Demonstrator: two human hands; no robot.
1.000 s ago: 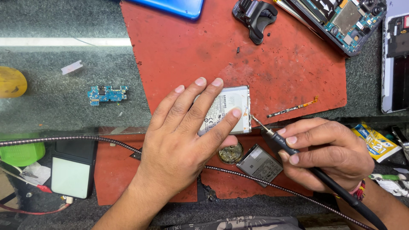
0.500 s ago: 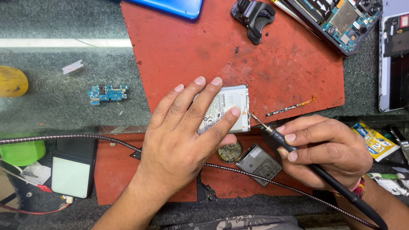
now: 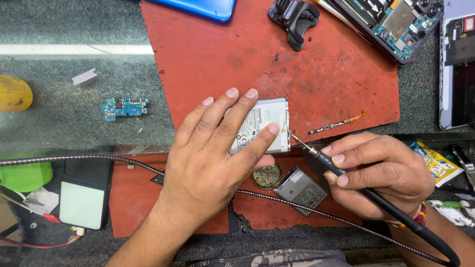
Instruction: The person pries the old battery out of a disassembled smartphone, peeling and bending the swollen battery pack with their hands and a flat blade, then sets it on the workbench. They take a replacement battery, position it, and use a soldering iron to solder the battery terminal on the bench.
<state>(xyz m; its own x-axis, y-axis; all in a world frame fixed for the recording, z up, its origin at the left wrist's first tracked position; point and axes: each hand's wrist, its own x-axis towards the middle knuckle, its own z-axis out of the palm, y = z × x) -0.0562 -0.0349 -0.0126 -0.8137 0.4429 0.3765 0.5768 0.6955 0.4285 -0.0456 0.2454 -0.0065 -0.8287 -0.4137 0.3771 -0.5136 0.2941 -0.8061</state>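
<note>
White-labelled silver battery [image 3: 264,123] under left hand [image 3: 213,158]

On the surface [image 3: 74,113] we list: a red work mat [image 3: 336,74]; a small blue circuit board [image 3: 124,106] left of it; a yellow object [image 3: 14,93] at the left edge; a green container [image 3: 24,175] below; a black clamp-like tool [image 3: 296,20] at the mat's top; an opened phone [image 3: 391,22] with its board exposed; a thin flex strip [image 3: 339,122]; a second small battery [image 3: 300,189].
</note>
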